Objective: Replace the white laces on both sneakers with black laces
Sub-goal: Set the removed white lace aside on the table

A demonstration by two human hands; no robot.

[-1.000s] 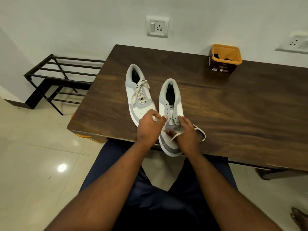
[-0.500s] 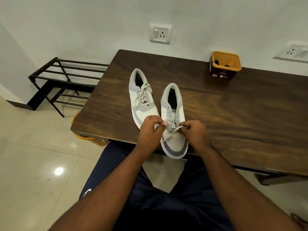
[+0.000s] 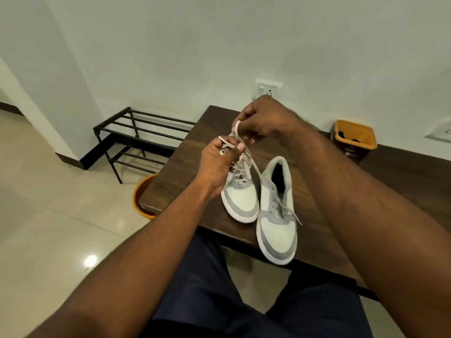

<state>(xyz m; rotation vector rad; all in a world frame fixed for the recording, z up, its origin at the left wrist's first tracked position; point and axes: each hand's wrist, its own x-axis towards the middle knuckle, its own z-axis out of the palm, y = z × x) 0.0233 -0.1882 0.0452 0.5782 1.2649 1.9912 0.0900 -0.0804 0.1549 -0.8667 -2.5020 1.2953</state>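
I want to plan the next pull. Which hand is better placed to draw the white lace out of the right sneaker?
Probably the right hand: it is raised highest and pinches the white lace, which runs down to the right sneaker. The left hand holds the lace lower.

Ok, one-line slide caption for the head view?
Both hands, left and right, pull the white lace up out of the right-hand sneaker on the table.

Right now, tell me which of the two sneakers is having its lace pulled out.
The right-hand sneaker, nearer the table edge: its white lace runs up to both raised hands, left hand and right hand. The other sneaker remains fully laced.
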